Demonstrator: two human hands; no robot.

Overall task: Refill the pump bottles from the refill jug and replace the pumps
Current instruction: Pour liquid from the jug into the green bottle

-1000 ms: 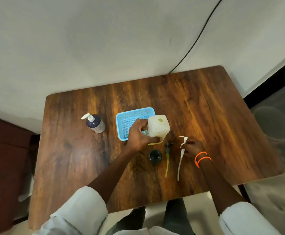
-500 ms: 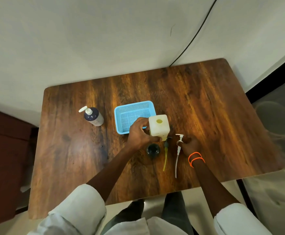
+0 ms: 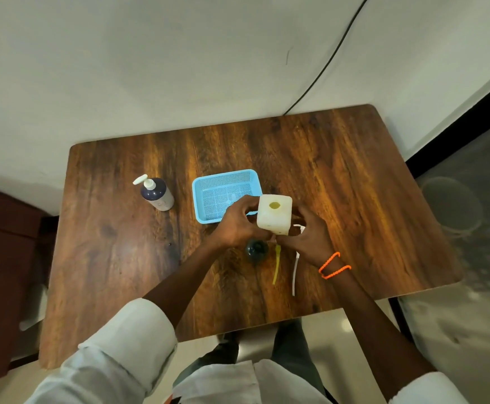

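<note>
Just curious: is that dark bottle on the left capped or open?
Capped: the dark bottle stands upright with its white pump fitted on top.

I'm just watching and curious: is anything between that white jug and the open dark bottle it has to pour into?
Nothing visible. The refill jug, held by the left hand and right hand, sits just beyond the open bottle, whose mouth is uncovered. The loose pumps lie beside it.

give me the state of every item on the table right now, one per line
refill jug: uncapped, gripped by both hands
left hand: grips jug
right hand: grips jug
open bottle: pump off, upright
pump bottle: pump on, upright
yellow-tube pump: lying loose
white pump: lying loose
blue basket: upright
</note>
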